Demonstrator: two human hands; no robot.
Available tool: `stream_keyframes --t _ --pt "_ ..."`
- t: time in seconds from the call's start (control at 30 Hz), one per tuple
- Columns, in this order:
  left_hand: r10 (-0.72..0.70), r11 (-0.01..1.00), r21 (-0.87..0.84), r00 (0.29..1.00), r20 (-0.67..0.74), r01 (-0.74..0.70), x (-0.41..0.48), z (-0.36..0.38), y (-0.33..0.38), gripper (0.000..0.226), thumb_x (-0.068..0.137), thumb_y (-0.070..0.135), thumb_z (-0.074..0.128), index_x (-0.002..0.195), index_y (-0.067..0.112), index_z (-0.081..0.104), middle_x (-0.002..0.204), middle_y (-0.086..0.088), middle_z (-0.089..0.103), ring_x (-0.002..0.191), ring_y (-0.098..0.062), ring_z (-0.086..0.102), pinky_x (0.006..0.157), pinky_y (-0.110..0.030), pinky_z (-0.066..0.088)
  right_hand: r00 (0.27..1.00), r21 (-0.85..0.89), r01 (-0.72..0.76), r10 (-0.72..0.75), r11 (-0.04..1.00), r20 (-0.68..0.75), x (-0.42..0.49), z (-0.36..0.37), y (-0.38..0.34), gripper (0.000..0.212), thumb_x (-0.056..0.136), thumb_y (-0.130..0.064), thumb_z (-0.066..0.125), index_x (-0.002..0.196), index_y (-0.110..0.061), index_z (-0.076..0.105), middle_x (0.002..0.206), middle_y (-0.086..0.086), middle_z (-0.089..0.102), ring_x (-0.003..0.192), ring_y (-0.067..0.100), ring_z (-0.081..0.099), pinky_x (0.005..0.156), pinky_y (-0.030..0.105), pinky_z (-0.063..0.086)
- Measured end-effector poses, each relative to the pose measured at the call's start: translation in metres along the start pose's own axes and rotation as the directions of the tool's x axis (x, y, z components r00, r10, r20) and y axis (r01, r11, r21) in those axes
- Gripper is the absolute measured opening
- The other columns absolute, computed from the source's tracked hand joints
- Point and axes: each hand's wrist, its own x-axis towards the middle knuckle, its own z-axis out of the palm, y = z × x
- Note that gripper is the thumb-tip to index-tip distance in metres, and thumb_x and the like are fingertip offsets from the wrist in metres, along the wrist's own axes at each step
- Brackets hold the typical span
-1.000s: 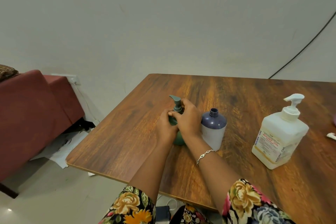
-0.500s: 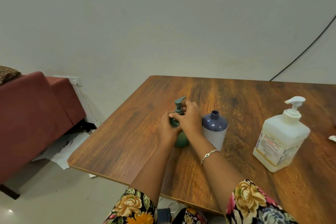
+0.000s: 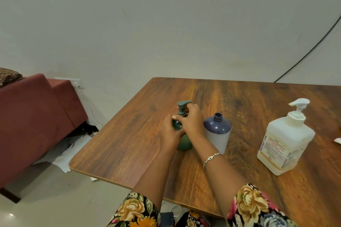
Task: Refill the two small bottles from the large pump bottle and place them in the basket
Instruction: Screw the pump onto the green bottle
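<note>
Now | left hand (image 3: 170, 131) grips green bottle (image 3: 184, 143) body | right hand (image 3: 192, 121) curled round its pump neck | uncapped purple bottle (image 3: 217, 134) just beside at 3 o'clock | large pump bottle (image 3: 284, 142) farther toward 3 o'clock

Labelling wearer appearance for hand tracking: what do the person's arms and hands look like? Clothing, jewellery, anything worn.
Both ungloved: left hand, right hand; forearms uncovered. The left sleeve and right sleeve are dark fabric with a floral print: yellow-orange and pink blooms, green leaves, plus a blue-grey flower on the right one. A thin silver chain bracelet sits on the right wrist. No watch visible.
</note>
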Motion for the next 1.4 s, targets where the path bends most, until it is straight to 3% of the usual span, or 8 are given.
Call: stream_keyframes --t 0.3,0.43,0.73,0.93,1.07,1.2,1.3,1.4 --pt "-0.009 1.0 -0.024 1.0 0.015 0.009 0.0 -0.001 0.001 0.037 0.076 0.01 0.072 0.111 0.009 0.057 0.105 -0.003 0.063 0.096 -0.016 0.057 0.084 -0.035 0.048 0.99 0.256 -0.036 0.0 0.966 0.138 -0.008 -0.007 0.01 0.031 0.082 0.002 0.06 0.111 -0.01 0.059 0.107 0.007 0.064 0.105 0.019 0.059 0.093 0.035 0.047" --pt "-0.007 1.0 -0.024 1.0 0.022 0.007 -0.002 0.0 0.001 0.039 0.076 0.011 0.072 0.112 0.01 0.057 0.107 -0.002 0.062 0.095 -0.014 0.057 0.084 -0.033 0.047 0.995 0.272 -0.012 -0.017 0.962 0.102 -0.007 -0.009 0.008 0.029 0.078 0.006 0.063 0.104 -0.006 0.063 0.101 0.008 0.066 0.099 0.02 0.061 0.088 0.029 0.049" --pt "0.002 1.0 0.03 1.0 0.031 -0.003 0.0 -0.001 0.002 0.035 0.078 0.01 0.07 0.109 0.01 0.056 0.102 0.0 0.061 0.091 -0.014 0.055 0.079 -0.032 0.044 1.0 0.209 0.004 -0.007 0.978 0.012 -0.011 -0.003 0.005 0.027 0.077 0.003 0.065 0.103 -0.006 0.065 0.1 0.007 0.068 0.097 0.018 0.062 0.089 0.037 0.05" --pt "0.018 1.0 0.004 1.0 -0.021 -0.018 -0.004 0.006 -0.002 0.024 0.083 0.01 0.063 0.101 0.021 0.052 0.094 0.01 0.057 0.084 -0.009 0.054 0.062 -0.017 0.037 0.995 -0.001 0.101 -0.101 0.995 0.025 -0.019 -0.005 0.008 0.028 0.083 -0.009 0.061 0.11 -0.014 0.059 0.109 0.003 0.064 0.105 0.017 0.057 0.091 0.032 0.047" --pt "0.043 0.997 -0.064 0.998 -0.051 -0.046 -0.008 0.013 0.0 0.02 0.095 0.012 0.047 0.109 0.024 0.053 0.115 0.006 0.058 0.102 -0.015 0.057 0.08 -0.019 0.041 0.978 -0.158 0.205 -0.209 0.966 -0.011 -0.028 -0.005 0.007 0.034 0.089 -0.016 0.054 0.123 -0.011 0.051 0.127 0.002 0.052 0.118 0.02 0.046 0.099 0.033 0.039" --pt "0.024 0.999 0.034 0.995 -0.099 -0.021 -0.02 0.016 0.0 0.049 0.099 0.021 0.041 0.145 0.017 0.027 0.155 -0.004 0.02 0.143 -0.018 0.016 0.115 -0.038 0.022 0.947 -0.211 0.31 -0.321 0.927 -0.021 -0.037 -0.017 0.007 0.039 0.09 -0.007 0.049 0.128 -0.003 0.047 0.133 0.009 0.048 0.124 0.024 0.043 0.102 0.03 0.034" --pt "0.199 0.958 0.243 0.964 -0.179 -0.153 -0.038 0.022 0.005 0.065 0.096 0.022 0.048 0.147 0.014 0.008 0.154 0.002 -0.005 0.142 -0.012 -0.009 0.119 -0.038 0.006 0.9 -0.247 0.418 -0.435 0.874 -0.015 -0.044 -0.031 0.013 0.04 0.086 0.002 0.048 0.125 0.002 0.051 0.13 0.015 0.052 0.122 0.028 0.046 0.103 0.031 0.036" --pt "0.378 0.874 0.394 0.907 -0.183 -0.284 -0.052 0.031 0.01 0.071 0.091 0.019 0.057 0.144 0.008 0.011 0.152 -0.007 -0.001 0.142 -0.017 -0.011 0.119 -0.038 -0.001 0.864 -0.303 0.471 -0.503 0.828 -0.033 -0.054 -0.047 0.022 0.038 0.084 0.001 0.046 0.121 0.002 0.056 0.128 0.017 0.054 0.12 0.029 0.049 0.1 0.037 0.042"
